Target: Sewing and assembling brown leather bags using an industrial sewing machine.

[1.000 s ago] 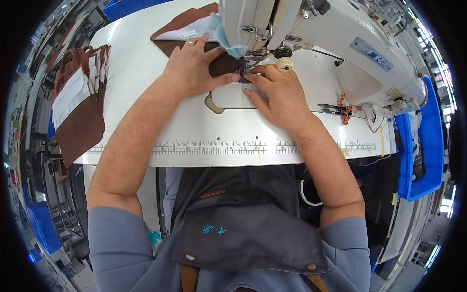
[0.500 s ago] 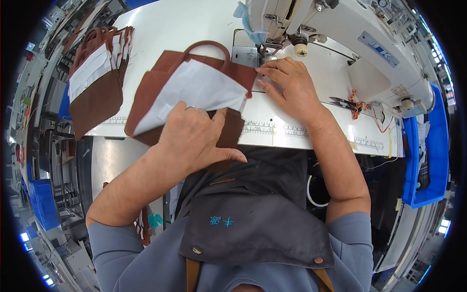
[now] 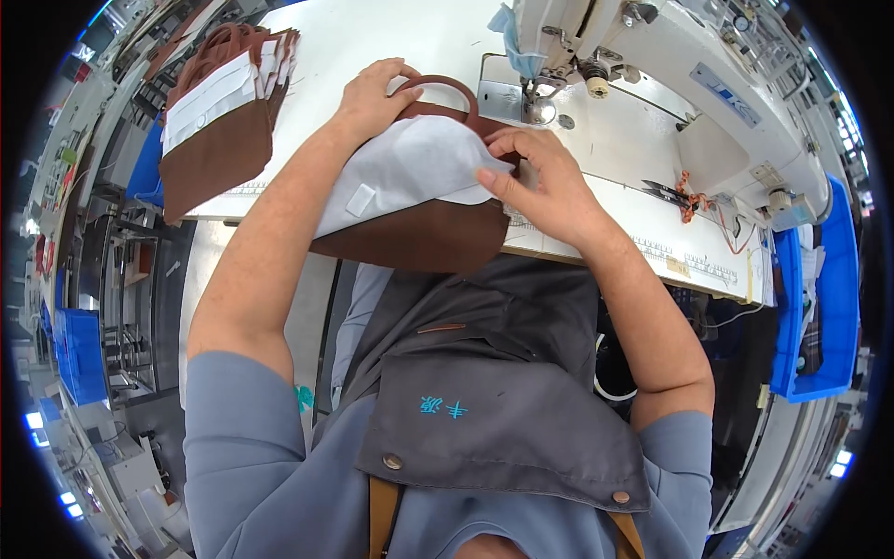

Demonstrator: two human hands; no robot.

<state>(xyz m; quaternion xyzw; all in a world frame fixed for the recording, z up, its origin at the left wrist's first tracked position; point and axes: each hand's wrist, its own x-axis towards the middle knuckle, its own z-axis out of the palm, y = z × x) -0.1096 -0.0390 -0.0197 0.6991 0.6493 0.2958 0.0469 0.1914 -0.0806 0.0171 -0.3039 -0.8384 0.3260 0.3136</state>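
Brown bag piece points its handle forward, long axis unclear; both half-curled hands grip it.

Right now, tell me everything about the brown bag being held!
The brown bag looks like leather or cloth. It has a reddish loop handle on top, a rumpled white sheet, a tag and a dark lower part reaching past the table's edge. The left hand is at the handle; the right hand holds the right side.

- White counter, a ruler scale along its near edge.
- Dark metal framework, left, near a blue bin.
- Larger blue bin, right, beside the counter.
- Bright lights, left and right.
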